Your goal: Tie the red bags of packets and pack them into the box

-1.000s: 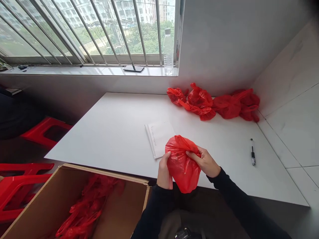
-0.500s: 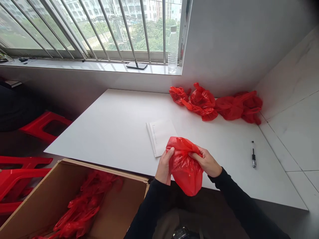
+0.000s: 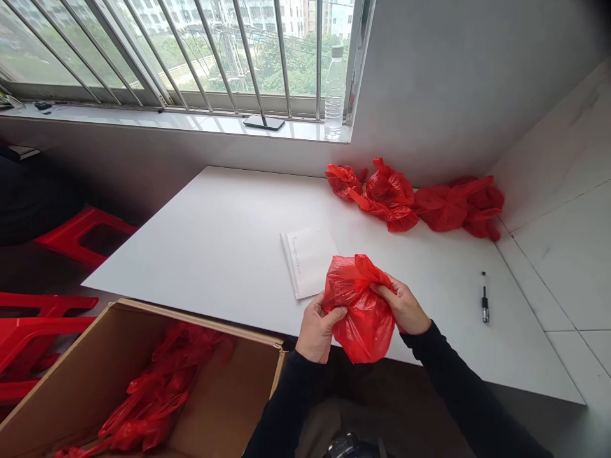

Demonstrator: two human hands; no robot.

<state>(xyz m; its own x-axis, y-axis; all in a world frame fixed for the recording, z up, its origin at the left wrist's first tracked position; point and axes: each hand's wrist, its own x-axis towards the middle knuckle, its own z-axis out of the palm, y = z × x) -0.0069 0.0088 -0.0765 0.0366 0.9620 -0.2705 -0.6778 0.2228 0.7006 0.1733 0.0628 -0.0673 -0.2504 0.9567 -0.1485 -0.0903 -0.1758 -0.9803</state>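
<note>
Red plastic bag (image 3: 363, 312): your left hand (image 3: 317, 331) and right hand (image 3: 405, 308) each grip it pinched, above the surface (image 3: 214, 254) edge.

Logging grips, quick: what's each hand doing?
Left hand: closed on the red plastic bag.
Right hand: closed on the same bag.

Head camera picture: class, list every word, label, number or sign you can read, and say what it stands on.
No text can be read.
White paper sheet: a printed line along its left edge, too small to read.
Water bottle on the windowsill: no legible label.
Pen, red plastic bag held in both hands, cardboard box: no print visible.
</note>
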